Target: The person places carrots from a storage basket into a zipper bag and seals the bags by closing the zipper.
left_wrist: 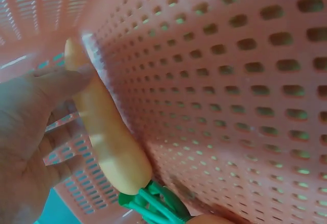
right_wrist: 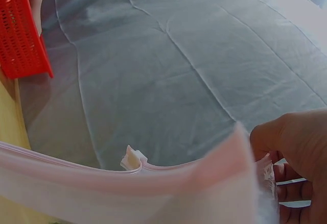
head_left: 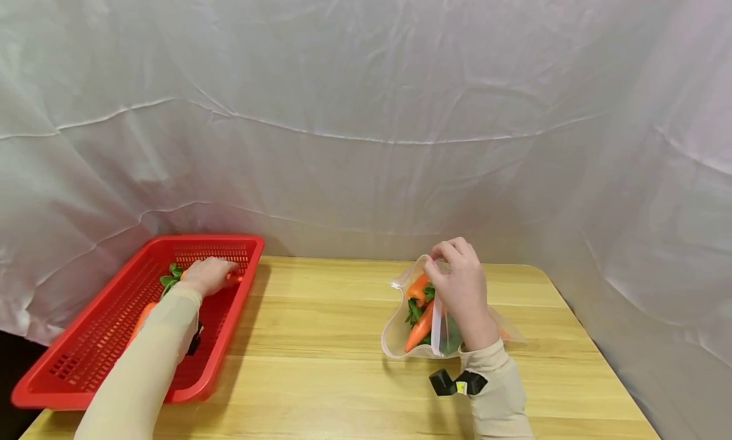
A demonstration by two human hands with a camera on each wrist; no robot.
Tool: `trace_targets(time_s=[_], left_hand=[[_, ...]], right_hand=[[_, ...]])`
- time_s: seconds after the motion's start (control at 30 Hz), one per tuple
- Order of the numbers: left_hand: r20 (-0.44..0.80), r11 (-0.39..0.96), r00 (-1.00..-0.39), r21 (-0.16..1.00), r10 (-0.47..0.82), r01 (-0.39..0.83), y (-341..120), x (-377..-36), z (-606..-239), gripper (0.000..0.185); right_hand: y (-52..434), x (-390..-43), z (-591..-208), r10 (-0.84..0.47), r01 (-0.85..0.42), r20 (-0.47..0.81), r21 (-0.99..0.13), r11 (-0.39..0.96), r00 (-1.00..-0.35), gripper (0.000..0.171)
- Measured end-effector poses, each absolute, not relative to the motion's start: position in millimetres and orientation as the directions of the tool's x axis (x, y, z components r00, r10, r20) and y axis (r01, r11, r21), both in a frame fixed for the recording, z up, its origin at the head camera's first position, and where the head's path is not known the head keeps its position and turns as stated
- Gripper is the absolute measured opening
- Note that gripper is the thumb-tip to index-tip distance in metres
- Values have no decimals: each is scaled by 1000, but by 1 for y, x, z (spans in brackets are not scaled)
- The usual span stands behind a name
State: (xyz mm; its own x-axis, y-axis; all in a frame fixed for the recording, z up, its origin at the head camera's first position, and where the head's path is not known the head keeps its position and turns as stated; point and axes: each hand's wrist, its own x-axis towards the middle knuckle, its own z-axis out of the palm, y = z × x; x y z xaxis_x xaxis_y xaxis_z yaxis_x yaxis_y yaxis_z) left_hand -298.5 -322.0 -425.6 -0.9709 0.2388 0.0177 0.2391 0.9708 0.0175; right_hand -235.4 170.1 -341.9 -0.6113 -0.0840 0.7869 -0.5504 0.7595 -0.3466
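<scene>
My left hand [head_left: 210, 276] is down inside the red basket [head_left: 251, 300] near its far right corner. In the left wrist view, a digit of that hand crosses an orange carrot [left_wrist: 110, 137] near its narrow end, and other fingertips are close along its side. Green leaves [left_wrist: 153, 203] top the carrot's thick end. Over on the right, my right hand [head_left: 460, 284] pinches the rim of a clear zip bag [head_left: 394, 338], its mouth spread open. Carrots [head_left: 420, 329] with green tops lie inside the bag. The right wrist view shows the bag's pale rim [right_wrist: 117, 183] up close.
Another carrot [head_left: 142, 319] lies in the basket, partly behind my left sleeve. The basket stands at the left of the wooden table [head_left: 320, 338], and the bag is on the right side. Grey cloth [head_left: 354, 173] hangs behind the table and along its right side.
</scene>
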Motion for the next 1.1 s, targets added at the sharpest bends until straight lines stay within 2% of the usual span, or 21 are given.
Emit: trace_targets(time_s=[0.27,0.7,1.1], left_hand=[[150,965,-960,78,236,249,-333,-298,-414,17],[120,926,-991,363,64,104,-342,-292,-391,35],[230,785,-972,610,-48,106,-352,-278,-376,46]], right_hand=[[169,-236,-341,-86,-555,790,-343,758,-607,9],[170,-236,-341,-81,-547,783,-353,759,-617,9],[168,-237,-341,-79,-547,782,-356,757,-618,8]])
